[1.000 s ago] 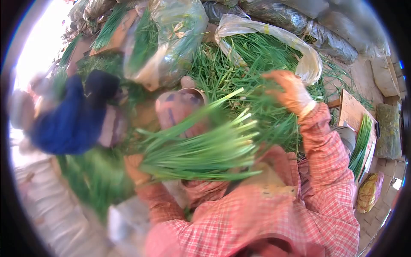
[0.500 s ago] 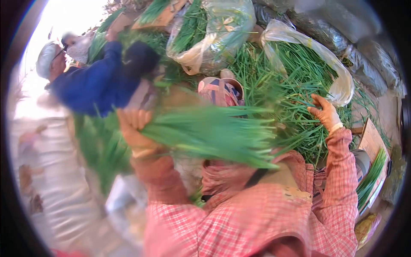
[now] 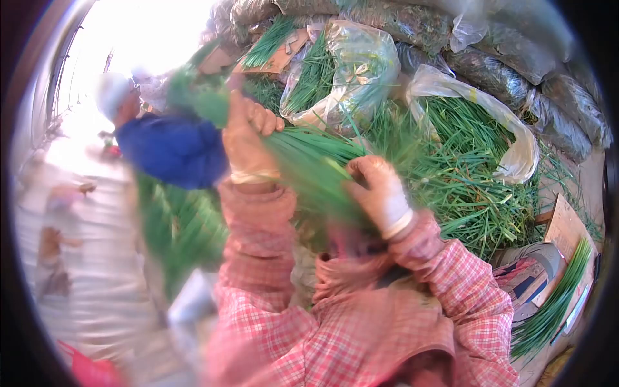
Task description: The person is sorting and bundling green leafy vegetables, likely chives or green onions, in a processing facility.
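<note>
Hands (image 3: 382,195) w/ greens (image 3: 313,158), blue-clad pers. (image 3: 174,151) on L, plastic bag (image 3: 380,51) beyond

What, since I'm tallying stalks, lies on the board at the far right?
Long green stalks lie on the board, spilling past its edge; whatever they cover cannot be seen.

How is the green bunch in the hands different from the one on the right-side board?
The held bunch is up at the left hand and right hand; the board bunch lies on its board, untouched. In the picture, the held bunch slopes down to the right, the board bunch down to the left. The held bunch looks blurry, the board bunch clearer. Both have long, thin, green leaves.
</note>
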A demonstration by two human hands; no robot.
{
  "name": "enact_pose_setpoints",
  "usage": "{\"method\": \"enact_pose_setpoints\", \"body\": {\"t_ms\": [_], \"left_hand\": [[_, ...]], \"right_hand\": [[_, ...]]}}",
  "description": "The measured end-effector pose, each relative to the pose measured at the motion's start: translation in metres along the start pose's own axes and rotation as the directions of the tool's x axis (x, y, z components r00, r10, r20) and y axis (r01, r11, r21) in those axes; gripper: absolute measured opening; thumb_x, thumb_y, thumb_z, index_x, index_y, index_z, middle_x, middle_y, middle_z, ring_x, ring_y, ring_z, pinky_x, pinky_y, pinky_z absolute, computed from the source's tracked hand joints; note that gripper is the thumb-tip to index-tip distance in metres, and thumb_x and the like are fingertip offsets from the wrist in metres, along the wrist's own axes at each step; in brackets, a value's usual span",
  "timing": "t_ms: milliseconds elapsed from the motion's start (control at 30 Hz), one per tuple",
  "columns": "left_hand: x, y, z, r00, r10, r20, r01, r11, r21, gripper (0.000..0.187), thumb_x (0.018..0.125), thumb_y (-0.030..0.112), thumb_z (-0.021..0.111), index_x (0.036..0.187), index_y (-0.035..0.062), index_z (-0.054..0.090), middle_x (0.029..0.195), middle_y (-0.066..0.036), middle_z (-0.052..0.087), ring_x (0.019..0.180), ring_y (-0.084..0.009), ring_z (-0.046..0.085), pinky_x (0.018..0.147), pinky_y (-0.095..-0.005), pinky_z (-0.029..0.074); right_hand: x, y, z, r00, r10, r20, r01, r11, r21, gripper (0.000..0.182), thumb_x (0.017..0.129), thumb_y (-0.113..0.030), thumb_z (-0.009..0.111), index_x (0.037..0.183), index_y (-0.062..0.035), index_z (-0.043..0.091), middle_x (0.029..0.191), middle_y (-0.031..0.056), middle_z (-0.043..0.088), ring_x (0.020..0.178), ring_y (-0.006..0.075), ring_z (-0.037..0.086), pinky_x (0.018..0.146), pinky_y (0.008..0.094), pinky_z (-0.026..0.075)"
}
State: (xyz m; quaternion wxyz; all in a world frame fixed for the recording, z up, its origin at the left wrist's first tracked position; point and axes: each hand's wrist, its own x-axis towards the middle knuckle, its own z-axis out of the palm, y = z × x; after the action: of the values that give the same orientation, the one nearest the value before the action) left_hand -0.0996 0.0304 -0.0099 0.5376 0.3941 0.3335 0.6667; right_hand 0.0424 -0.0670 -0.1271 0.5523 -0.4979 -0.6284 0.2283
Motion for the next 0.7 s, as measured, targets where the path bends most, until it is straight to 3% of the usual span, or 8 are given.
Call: {"method": "enact_pose_setpoints", "body": {"t_ms": [133, 233, 300, 433, 567, 633, 667, 700], "left_hand": [[0.012, -0.004, -0.013, 1.000, -0.007, -0.017, 0.007, 1.000, 0.022, 0.042, 0.094, 0.028, 0.042, 0.056, 0.0160, 0.028, 0.052, 0.004, 0.018, 0.047, -0.0112, 0.020, 0.049, -0.0283, 0.023], [0.036, -0.002, -0.040, 0.994, -0.089, 0.070, 0.097, 0.989, -0.111, 0.042, 0.094, 0.030, 0.041, 0.056, 0.0156, 0.030, 0.051, 0.004, 0.019, 0.048, -0.0114, 0.022, 0.050, -0.0283, 0.024], [0.066, 0.003, -0.081, 0.936, -0.158, 0.313, 0.219, 0.961, -0.168, 0.041, 0.093, 0.029, 0.041, 0.057, 0.0149, 0.031, 0.050, 0.004, 0.022, 0.047, -0.0110, 0.021, 0.051, -0.0288, 0.025], [0.075, 0.024, -0.097, 0.984, -0.136, 0.117, 0.147, 0.985, -0.090, 0.040, 0.094, 0.030, 0.038, 0.057, 0.0150, 0.031, 0.051, 0.003, 0.024, 0.047, -0.0120, 0.023, 0.052, -0.0297, 0.026], [0.086, 0.038, -0.115, 0.996, -0.089, 0.005, 0.090, 0.994, -0.060, 0.040, 0.094, 0.029, 0.039, 0.057, 0.0153, 0.029, 0.052, 0.002, 0.022, 0.049, -0.0126, 0.022, 0.052, -0.0300, 0.026], [0.087, 0.040, -0.116, 0.995, -0.097, 0.007, 0.097, 0.993, -0.071, 0.040, 0.094, 0.028, 0.039, 0.058, 0.0152, 0.029, 0.053, 0.002, 0.021, 0.049, -0.0132, 0.022, 0.052, -0.0297, 0.026], [0.089, 0.040, -0.117, 0.994, -0.101, 0.030, 0.103, 0.991, -0.088, 0.039, 0.094, 0.028, 0.039, 0.058, 0.0150, 0.029, 0.053, 0.002, 0.021, 0.049, -0.0133, 0.022, 0.052, -0.0297, 0.026], [0.091, 0.040, -0.118, 0.994, -0.101, 0.048, 0.105, 0.989, -0.107, 0.039, 0.094, 0.027, 0.039, 0.058, 0.0148, 0.030, 0.053, 0.002, 0.022, 0.049, -0.0134, 0.023, 0.052, -0.0297, 0.026]], "right_hand": [[-0.009, 0.014, -0.021, 0.946, 0.319, 0.052, -0.305, 0.831, 0.465, 0.012, 0.079, -0.016, 0.061, 0.081, -0.0048, 0.058, 0.074, 0.0059, 0.057, 0.073, 0.0216, 0.057, 0.071, 0.0314, 0.045], [-0.025, 0.017, -0.075, 0.813, 0.541, 0.217, -0.429, 0.304, 0.850, 0.013, 0.085, -0.018, 0.055, 0.085, -0.0052, 0.057, 0.065, 0.0015, 0.054, 0.058, 0.0142, 0.053, 0.058, 0.0292, 0.046], [-0.049, 0.039, -0.123, 0.808, 0.559, 0.184, -0.411, 0.312, 0.856, 0.013, 0.086, -0.019, 0.053, 0.089, -0.0067, 0.056, 0.059, -0.0005, 0.048, 0.046, 0.0104, 0.044, 0.047, 0.0255, 0.039], [-0.092, 0.063, -0.209, 0.645, 0.738, -0.199, -0.291, 0.478, 0.829, 0.019, 0.090, -0.024, 0.051, 0.090, -0.0047, 0.055, 0.055, -0.0040, 0.039, 0.040, 0.0033, 0.027, 0.039, 0.0203, 0.026], [-0.147, 0.111, -0.264, 0.546, 0.629, -0.553, -0.645, 0.737, 0.201, 0.026, 0.088, -0.030, 0.054, 0.099, -0.0064, 0.057, 0.062, 0.0005, 0.051, 0.044, 0.0098, 0.043, 0.043, 0.0220, 0.036], [-0.159, 0.122, -0.245, 0.809, 0.393, -0.436, -0.546, 0.230, -0.806, 0.040, 0.075, -0.030, 0.066, 0.108, -0.0085, 0.055, 0.094, 0.0128, 0.060, 0.083, 0.0288, 0.057, 0.076, 0.0382, 0.046], [-0.137, 0.097, -0.216, 0.824, 0.430, -0.368, -0.471, 0.158, -0.868, 0.046, 0.069, -0.022, 0.070, 0.111, -0.0082, 0.055, 0.106, 0.0148, 0.057, 0.097, 0.0292, 0.053, 0.085, 0.0377, 0.042], [-0.128, 0.094, -0.197, 0.950, 0.241, -0.196, -0.306, 0.610, -0.731, 0.048, 0.067, -0.015, 0.071, 0.112, -0.0080, 0.055, 0.106, 0.0123, 0.056, 0.097, 0.0273, 0.053, 0.085, 0.0362, 0.042]]}}
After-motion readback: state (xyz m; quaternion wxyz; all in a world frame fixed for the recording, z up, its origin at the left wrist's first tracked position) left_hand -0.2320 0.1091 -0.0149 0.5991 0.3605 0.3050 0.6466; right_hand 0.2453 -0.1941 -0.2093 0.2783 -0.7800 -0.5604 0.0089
